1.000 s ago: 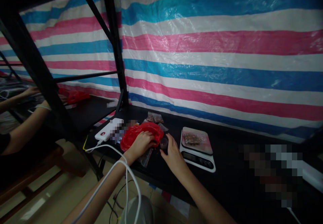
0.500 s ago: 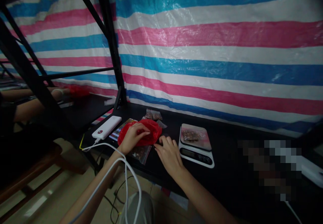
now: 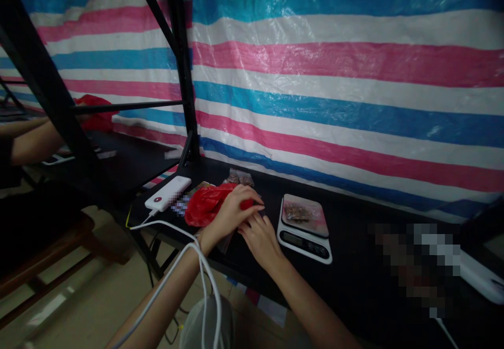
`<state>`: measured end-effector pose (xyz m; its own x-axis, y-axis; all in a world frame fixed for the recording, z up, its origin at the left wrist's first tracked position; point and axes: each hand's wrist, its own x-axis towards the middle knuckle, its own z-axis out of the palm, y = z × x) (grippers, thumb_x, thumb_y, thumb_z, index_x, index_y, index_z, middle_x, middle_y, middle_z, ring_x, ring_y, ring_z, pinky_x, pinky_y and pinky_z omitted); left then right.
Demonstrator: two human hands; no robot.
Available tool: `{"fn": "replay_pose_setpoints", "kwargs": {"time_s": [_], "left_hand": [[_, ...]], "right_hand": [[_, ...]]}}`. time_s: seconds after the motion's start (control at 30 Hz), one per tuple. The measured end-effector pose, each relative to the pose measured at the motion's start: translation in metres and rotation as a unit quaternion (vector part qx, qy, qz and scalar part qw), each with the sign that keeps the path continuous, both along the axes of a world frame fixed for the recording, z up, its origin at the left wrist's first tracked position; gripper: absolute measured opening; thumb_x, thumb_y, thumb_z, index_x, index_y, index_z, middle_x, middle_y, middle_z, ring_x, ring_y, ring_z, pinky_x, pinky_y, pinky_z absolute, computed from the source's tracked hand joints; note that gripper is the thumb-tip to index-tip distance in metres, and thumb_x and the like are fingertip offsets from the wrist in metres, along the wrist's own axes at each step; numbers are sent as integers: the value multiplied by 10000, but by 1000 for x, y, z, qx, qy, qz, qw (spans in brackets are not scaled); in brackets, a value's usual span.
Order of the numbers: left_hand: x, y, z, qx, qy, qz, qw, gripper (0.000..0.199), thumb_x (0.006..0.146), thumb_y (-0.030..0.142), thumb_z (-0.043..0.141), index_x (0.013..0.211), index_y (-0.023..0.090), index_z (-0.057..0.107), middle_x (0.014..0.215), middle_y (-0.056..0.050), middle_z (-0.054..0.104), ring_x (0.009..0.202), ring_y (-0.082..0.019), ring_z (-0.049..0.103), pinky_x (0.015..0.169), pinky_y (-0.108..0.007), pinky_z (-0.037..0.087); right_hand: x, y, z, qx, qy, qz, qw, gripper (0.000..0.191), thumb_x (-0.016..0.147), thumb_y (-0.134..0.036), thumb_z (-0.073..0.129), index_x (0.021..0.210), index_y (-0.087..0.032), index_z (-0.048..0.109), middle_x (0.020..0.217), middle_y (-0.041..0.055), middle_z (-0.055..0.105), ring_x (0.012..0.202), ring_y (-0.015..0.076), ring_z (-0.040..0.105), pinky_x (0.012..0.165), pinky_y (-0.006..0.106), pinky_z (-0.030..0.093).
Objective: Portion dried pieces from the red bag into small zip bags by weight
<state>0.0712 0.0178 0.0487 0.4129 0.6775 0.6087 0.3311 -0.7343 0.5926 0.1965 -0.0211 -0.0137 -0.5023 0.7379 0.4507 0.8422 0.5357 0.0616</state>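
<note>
A crumpled red plastic bag (image 3: 205, 205) lies on the black table. My left hand (image 3: 235, 208) is over the bag's right end, its fingers curved and reaching right; whether they pinch anything is hidden. Just below and touching it is my right hand (image 3: 258, 233), with its fingertips tucked under the left one, so its grip cannot be made out. Small clear bags of brown bits (image 3: 241, 177) lie behind the red bag. To the right stands a white kitchen scale (image 3: 304, 228) with a small clear bag of brown bits (image 3: 298, 212) on its plate.
A white power bank (image 3: 168, 193) with a white cable lies at left, beside a partly blurred phone. Black metal posts (image 3: 185, 76) rise behind it. At far left another person's arms (image 3: 37, 139) hold a red bag. A striped sheet (image 3: 334, 92) hangs behind the table.
My left hand has moved right, from over the red bag to meet my right hand. The other person's red bag is higher and further left in view. The camera has shifted slightly.
</note>
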Motion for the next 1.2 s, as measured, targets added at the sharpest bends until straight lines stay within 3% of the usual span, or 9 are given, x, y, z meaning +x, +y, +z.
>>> {"fn": "replay_pose_setpoints", "kwargs": {"time_s": [0.17, 0.3, 0.4, 0.57, 0.67, 0.77, 0.87, 1.03, 1.2], "left_hand": [[9, 12, -9, 72, 163, 5, 984, 127, 803, 265, 567, 816, 186, 664, 1009, -55, 565, 966, -190, 466, 856, -328, 367], [8, 14, -16, 101, 216, 31, 971, 134, 819, 239, 545, 891, 211, 654, 1094, -46, 538, 1032, -206, 433, 865, -361, 355], [7, 13, -17, 112, 201, 39, 972, 170, 829, 247, 530, 964, 230, 632, 1159, -45, 500, 1081, -214, 413, 883, -370, 354], [-14, 7, -18, 76, 112, 136, 981, 207, 882, 237, 418, 991, 196, 589, 1043, -62, 505, 993, -183, 471, 866, -323, 387], [-36, 4, -26, 24, 151, 185, 971, 239, 886, 321, 406, 941, 178, 589, 952, -58, 541, 914, -183, 517, 828, -312, 402], [-50, 3, -41, -11, 263, 177, 948, 316, 821, 444, 495, 913, 170, 622, 939, -80, 576, 905, -218, 539, 810, -331, 407], [-53, 4, -55, -22, 320, 154, 934, 341, 764, 418, 590, 987, 163, 623, 987, -106, 590, 945, -241, 538, 817, -335, 410], [-49, 8, -65, -20, 307, 168, 937, 203, 772, 233, 596, 961, 160, 616, 1003, -88, 595, 954, -226, 535, 814, -326, 418], [-49, 13, -73, -19, 271, 154, 950, 190, 772, 80, 517, 924, 138, 616, 978, -98, 620, 961, -213, 551, 846, -317, 415]], "right_hand": [[19, -8, 10, 76, 121, 41, 989, 182, 891, -253, 452, 918, -231, 630, 809, 23, 634, 780, 160, 502, 688, 308, 317], [31, -1, 17, 158, 277, -6, 948, 129, 855, -244, 522, 882, -217, 645, 786, 19, 632, 754, 150, 501, 723, 290, 342], [32, 6, 20, 146, 320, -68, 934, 134, 854, -265, 519, 862, -209, 640, 809, 27, 619, 790, 167, 501, 733, 302, 343], [29, 13, 14, 74, 247, -106, 961, 126, 853, -254, 517, 877, -229, 638, 869, 19, 611, 835, 172, 491, 722, 312, 314], [26, 14, 9, 52, 185, -110, 975, 146, 856, -219, 508, 918, -244, 637, 883, 17, 612, 830, 173, 488, 691, 323, 289], [23, 13, 8, 62, 157, -125, 978, 207, 870, -178, 466, 1002, -237, 613, 923, 33, 605, 849, 178, 483, 699, 335, 279], [17, 9, 10, 64, 132, -99, 984, 235, 881, -185, 435, 1061, -236, 577, 984, 44, 591, 872, 185, 475, 718, 342, 282], [2, 5, 9, 60, 18, 6, 998, 279, 840, -158, 480, 1108, -219, 526, 1081, 46, 568, 932, 196, 463, 748, 351, 296], [4, 1, 6, 44, -25, 15, 999, 156, 854, -189, 458, 951, -197, 580, 903, 42, 597, 827, 191, 480, 678, 346, 327]]}}
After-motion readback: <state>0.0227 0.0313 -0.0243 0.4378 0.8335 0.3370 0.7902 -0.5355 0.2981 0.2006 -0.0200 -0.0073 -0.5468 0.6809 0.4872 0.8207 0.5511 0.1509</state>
